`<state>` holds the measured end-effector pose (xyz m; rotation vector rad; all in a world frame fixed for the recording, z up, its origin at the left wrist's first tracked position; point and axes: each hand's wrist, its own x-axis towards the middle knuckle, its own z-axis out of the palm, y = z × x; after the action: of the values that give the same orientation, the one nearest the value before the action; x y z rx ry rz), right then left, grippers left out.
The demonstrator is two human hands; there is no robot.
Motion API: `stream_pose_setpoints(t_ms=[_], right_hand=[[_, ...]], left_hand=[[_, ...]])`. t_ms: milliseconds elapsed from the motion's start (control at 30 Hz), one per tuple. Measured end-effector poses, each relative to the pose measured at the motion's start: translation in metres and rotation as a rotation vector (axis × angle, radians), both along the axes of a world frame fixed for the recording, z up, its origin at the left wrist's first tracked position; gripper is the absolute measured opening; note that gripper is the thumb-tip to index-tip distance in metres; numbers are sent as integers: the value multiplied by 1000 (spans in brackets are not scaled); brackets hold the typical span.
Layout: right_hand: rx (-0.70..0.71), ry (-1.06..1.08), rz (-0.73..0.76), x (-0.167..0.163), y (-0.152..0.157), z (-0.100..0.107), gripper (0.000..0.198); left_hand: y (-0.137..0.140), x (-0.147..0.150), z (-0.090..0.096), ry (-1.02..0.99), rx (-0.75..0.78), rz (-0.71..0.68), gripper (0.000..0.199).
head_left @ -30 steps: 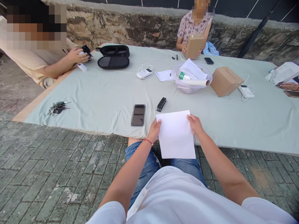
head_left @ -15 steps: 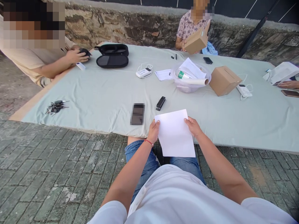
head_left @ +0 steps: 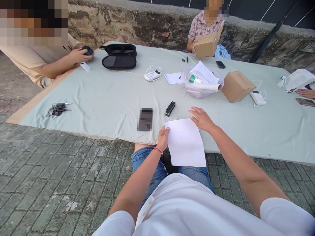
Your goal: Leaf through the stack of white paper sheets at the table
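My left hand (head_left: 162, 139) grips the left edge of a white sheet of paper (head_left: 186, 143), thumb on top. The sheet hangs over the table's near edge and my lap. Over the sheet's upper right corner, my right hand (head_left: 202, 119) is open, its fingers spread toward the left; whether it touches the paper I cannot tell. Just beyond the sheet lies a black stapler (head_left: 170, 108). A dark, blurred-out flat object (head_left: 145, 119) rests left of the stapler.
A plastic basin (head_left: 200, 91) holds papers, a bottle and a roll. Beside it sits a cardboard box (head_left: 238, 86). Keys (head_left: 58, 110), an open black case (head_left: 119, 56) and a white power bank (head_left: 152, 75) lie on the cloth-covered table (head_left: 110, 98). Other people sit left, opposite and right.
My right hand has let go of the paper's right edge and moved up and left, with its fingers opened. My left hand keeps its hold. The person at left has turned the black object.
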<state>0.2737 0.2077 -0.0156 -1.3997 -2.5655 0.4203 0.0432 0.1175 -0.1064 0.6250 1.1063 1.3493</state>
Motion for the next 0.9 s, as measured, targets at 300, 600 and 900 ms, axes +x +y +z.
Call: stream_pose_setpoints(t_ms=[300, 600, 900], right_hand=[[-105, 13, 228, -68, 6, 26, 40], [-327, -73, 205, -102, 5, 40, 22], [-267, -67, 207, -103, 9, 35, 27]], left_hand=[[-2, 3, 11, -177, -44, -129, 52], [-10, 6, 26, -210, -15, -219, 47], [-18, 5, 21, -101, 15, -281, 50]])
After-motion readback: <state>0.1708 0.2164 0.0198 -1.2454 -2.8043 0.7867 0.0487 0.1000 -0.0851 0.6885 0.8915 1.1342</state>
